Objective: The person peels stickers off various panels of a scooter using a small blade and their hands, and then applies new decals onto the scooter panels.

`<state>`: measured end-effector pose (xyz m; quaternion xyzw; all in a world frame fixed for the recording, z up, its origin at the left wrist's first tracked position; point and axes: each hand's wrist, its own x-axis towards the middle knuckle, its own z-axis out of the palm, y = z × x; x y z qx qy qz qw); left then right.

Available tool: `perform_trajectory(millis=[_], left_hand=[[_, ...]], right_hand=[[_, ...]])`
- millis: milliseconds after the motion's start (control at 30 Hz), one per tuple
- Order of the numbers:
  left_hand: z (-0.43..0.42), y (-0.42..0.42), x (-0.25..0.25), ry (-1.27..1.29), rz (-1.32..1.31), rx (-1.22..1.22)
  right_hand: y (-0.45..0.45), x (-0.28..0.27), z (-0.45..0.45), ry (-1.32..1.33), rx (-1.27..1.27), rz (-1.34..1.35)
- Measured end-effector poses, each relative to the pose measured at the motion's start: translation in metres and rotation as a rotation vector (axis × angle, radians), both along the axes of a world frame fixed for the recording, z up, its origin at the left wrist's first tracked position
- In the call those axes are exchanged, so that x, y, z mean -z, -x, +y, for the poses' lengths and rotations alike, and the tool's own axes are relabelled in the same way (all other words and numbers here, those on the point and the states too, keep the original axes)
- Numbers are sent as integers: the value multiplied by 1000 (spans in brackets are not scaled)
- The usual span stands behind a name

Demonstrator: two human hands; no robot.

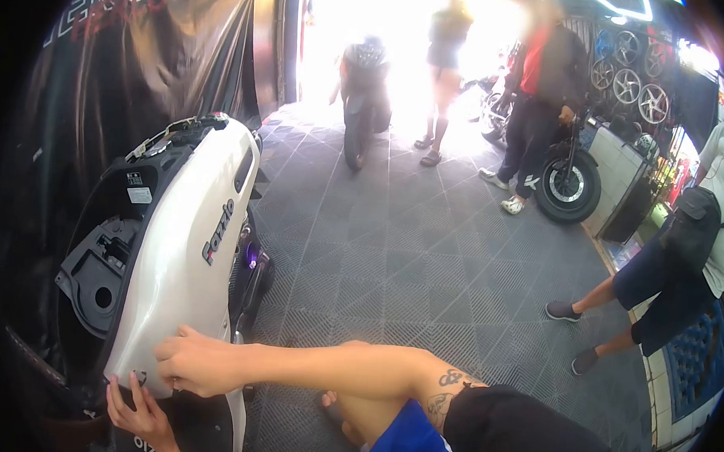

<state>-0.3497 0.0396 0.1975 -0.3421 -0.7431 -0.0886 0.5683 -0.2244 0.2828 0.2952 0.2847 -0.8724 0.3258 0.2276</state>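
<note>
A white scooter side panel (pixel 166 274) with a raised "Fazzio" badge (pixel 219 232) stands along the left, on a partly stripped scooter body. My right hand (pixel 198 364) is curled closed against the panel's lower rear part; whatever its fingers pinch is hidden. Just below, my left hand (pixel 139 418) has its fingers stretched and apart, the tips touching the panel's bottom end beside a small dark spot (pixel 141 376). Left of the panel, a dark grey plastic part with a round hole (pixel 93 283) shows in the exposed body.
Grey tiled flooring (pixel 377 251) spreads to my right. A parked motorcycle (pixel 363 97) stands at the bright entrance. Several people are around, one (pixel 537 96) beside a front wheel (pixel 570 187), another (pixel 684 248) at right. Wheel rims (pixel 627 86) hang on the wall; a black sheet (pixel 159 55) hangs left.
</note>
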Motion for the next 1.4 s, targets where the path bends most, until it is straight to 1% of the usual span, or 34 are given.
perform_trajectory(millis=[133,233,300,333,367,433,467,500,533,600,633,667,700,733,767,933,1067,1400], left_hand=[[2,-3,-20,56,-78,33],[3,3,-36,105,-68,48],[-5,-15,-64,151,-49,55],[-10,-26,-75,190,-86,41],[-26,-42,-86,213,-129,7],[-40,-42,-82,230,-177,-3],[-45,-39,-80,253,-194,16],[-36,-33,-76,198,-78,125],[-25,-21,-72,189,26,165],[-4,-1,-64,246,244,142],[10,8,-59,183,354,156],[17,17,-57,160,387,214],[35,29,-55,160,397,232],[53,47,-50,161,406,251],[57,47,-52,165,428,249],[34,38,-51,163,473,212],[32,41,-50,152,494,221],[27,41,-42,167,422,242]], right_hand=[[-3,-14,2,12,-52,51],[6,-10,4,-33,-52,182],[10,-12,-14,-8,-55,167],[12,-16,-21,-37,-121,195],[13,-22,-35,-76,-212,60],[3,-31,-46,-49,-272,71],[-3,-38,-60,-35,-239,54],[-13,-42,-65,-67,-231,39],[-16,-40,-69,-91,-201,30],[-25,-35,-74,-127,-159,94],[-32,-36,-78,-127,-122,67],[-38,-36,-83,-127,-84,41],[-28,-41,-65,-141,-155,29],[-11,-36,-43,-170,-168,5],[-11,-37,-40,-205,-183,5],[-24,-37,-65,-225,-209,18],[-23,-33,-63,-232,-205,-7],[-21,-31,-57,-218,-196,-36]])
